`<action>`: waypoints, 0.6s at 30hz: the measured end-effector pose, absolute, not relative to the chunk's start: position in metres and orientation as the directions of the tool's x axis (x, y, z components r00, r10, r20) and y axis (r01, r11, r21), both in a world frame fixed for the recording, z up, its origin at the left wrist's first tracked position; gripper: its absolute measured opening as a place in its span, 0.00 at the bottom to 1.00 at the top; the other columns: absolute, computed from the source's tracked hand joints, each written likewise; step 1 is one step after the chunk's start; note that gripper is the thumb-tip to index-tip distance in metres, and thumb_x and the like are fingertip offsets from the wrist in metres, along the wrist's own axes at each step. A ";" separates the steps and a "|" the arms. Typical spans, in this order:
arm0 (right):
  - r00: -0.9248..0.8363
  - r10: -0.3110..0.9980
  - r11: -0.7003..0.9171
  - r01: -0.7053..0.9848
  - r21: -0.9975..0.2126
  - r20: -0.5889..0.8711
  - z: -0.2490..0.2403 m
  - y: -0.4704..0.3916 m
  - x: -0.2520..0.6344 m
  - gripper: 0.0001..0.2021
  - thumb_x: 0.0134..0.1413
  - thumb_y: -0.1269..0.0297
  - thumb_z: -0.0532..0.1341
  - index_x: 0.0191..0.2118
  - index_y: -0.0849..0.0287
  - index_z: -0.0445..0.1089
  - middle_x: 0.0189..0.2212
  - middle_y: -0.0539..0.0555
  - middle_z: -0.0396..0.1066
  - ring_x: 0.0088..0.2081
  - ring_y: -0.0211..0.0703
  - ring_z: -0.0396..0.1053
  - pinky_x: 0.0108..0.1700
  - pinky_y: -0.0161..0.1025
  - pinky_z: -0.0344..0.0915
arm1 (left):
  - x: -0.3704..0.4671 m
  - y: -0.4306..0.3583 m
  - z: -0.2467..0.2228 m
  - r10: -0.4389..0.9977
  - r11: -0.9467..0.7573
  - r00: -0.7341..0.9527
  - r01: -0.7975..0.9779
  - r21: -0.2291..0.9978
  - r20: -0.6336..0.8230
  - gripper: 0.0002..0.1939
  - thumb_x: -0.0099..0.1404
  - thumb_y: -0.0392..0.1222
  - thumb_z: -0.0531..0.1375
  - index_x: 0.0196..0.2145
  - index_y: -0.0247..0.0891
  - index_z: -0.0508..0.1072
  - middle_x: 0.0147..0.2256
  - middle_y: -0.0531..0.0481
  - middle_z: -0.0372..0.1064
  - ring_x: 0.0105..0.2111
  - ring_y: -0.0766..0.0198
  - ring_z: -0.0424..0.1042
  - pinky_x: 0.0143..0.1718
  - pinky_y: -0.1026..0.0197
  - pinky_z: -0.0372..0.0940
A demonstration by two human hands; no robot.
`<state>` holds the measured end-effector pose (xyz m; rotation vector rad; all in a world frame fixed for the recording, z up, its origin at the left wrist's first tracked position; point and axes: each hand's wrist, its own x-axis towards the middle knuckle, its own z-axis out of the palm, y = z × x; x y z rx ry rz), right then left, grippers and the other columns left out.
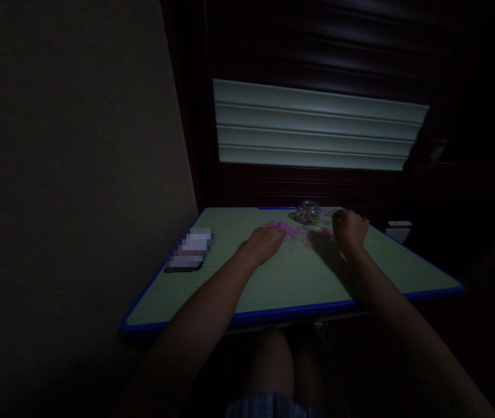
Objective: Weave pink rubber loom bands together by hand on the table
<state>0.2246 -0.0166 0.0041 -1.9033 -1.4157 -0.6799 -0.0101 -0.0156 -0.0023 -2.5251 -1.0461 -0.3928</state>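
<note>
A loose pile of small, thin pink, purple and multicoloured pieces (293,232) lies toward the far side of the table; the picture is too dark to tell what they are. My left hand (267,241) rests at the pile's left edge, fingers curled together, and whatever is in them is hidden. Behind the pile stands a clear round jar (309,213) partly filled with colourful little rings. To the right of the jar, my right hand (350,229) is raised above the tabletop with its fingers pinched. Anything between those fingertips is too small to make out.
The pale green table (238,290) has a blue rim. A flat, blurred-out object with a dark edge (190,249) lies at its left. A wall (99,145) runs along the left, and dark panelling with pale slats (317,128) rises behind.
</note>
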 end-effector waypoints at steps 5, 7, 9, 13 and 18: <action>0.176 0.653 -0.052 0.981 -0.189 0.737 0.004 -0.013 0.223 0.14 0.51 0.68 0.51 0.34 0.60 0.74 0.32 0.59 0.72 0.33 0.44 0.66 0.35 0.38 0.53 | -0.010 -0.017 -0.001 0.620 -0.653 0.684 0.721 -0.231 0.383 0.12 0.65 0.37 0.45 0.37 0.35 0.68 0.38 0.45 0.69 0.38 0.61 0.69 0.37 0.61 0.62; 0.147 0.663 0.019 0.977 -0.213 0.734 0.004 -0.011 0.223 0.13 0.51 0.67 0.51 0.34 0.60 0.73 0.32 0.58 0.72 0.33 0.43 0.66 0.34 0.36 0.54 | -0.010 -0.017 -0.001 0.617 -0.653 0.685 0.720 -0.235 0.388 0.13 0.66 0.37 0.45 0.37 0.35 0.68 0.38 0.45 0.69 0.38 0.61 0.69 0.36 0.61 0.62; 0.122 0.679 0.087 0.966 -0.244 0.724 0.004 -0.008 0.222 0.13 0.50 0.67 0.51 0.34 0.61 0.73 0.33 0.58 0.71 0.31 0.41 0.66 0.33 0.35 0.55 | -0.010 -0.016 -0.001 0.610 -0.654 0.687 0.718 -0.238 0.395 0.13 0.66 0.38 0.45 0.37 0.35 0.68 0.38 0.45 0.70 0.37 0.61 0.69 0.36 0.61 0.62; 0.107 0.703 0.140 0.949 -0.284 0.703 0.004 -0.004 0.221 0.12 0.50 0.67 0.52 0.34 0.61 0.73 0.33 0.58 0.72 0.32 0.42 0.67 0.34 0.35 0.57 | -0.009 -0.017 -0.001 0.615 -0.651 0.682 0.722 -0.233 0.395 0.13 0.66 0.38 0.45 0.36 0.35 0.68 0.37 0.45 0.70 0.37 0.60 0.69 0.35 0.60 0.62; 0.005 0.753 0.277 0.904 -0.325 0.658 0.002 -0.002 0.216 0.12 0.49 0.67 0.55 0.37 0.62 0.73 0.31 0.57 0.73 0.30 0.41 0.67 0.33 0.34 0.59 | -0.009 -0.017 0.000 0.619 -0.653 0.680 0.724 -0.222 0.393 0.13 0.66 0.38 0.45 0.37 0.35 0.68 0.38 0.45 0.70 0.38 0.60 0.69 0.36 0.61 0.62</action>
